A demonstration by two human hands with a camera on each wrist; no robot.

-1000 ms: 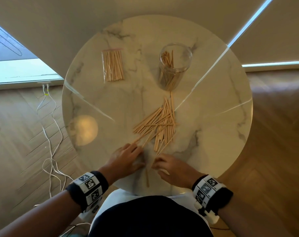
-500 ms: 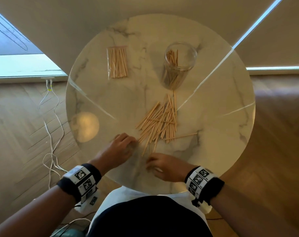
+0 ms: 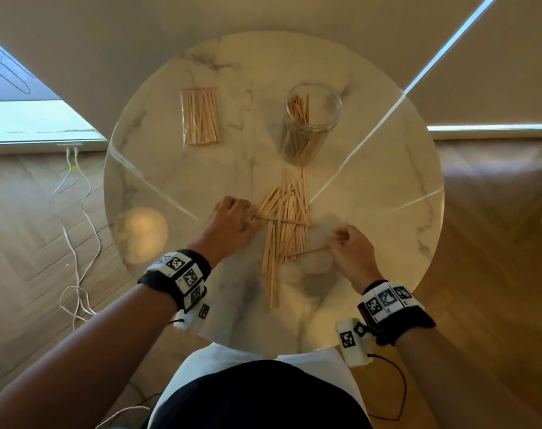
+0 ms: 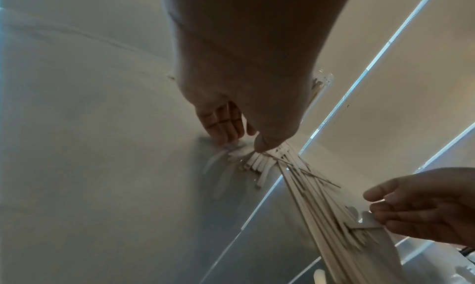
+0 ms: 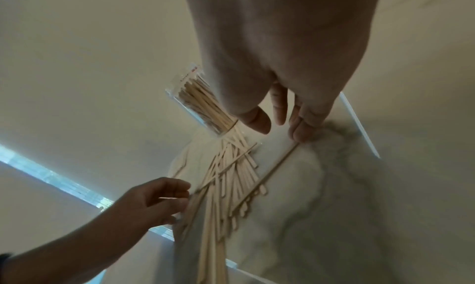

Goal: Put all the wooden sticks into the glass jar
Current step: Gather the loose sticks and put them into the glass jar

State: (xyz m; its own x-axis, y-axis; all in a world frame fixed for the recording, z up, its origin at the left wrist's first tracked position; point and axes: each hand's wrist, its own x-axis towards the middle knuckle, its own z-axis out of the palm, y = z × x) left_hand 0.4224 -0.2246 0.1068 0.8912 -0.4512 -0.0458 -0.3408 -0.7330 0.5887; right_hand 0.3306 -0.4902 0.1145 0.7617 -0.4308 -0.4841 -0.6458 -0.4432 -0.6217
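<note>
Since a second ago we've shifted both hands up from the table's (image 3: 387,168) near edge: left hand (image 3: 231,222) fingers curl onto the loose wooden sticks (image 3: 286,218) mid-table, right hand (image 3: 350,246) pinches a stray stick (image 3: 310,251). Gathering under way; glass jar (image 3: 310,119) beyond, part-filled.

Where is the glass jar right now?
In the head view, the glass jar stands upright at the table's far right, just beyond the loose stick pile.
</note>
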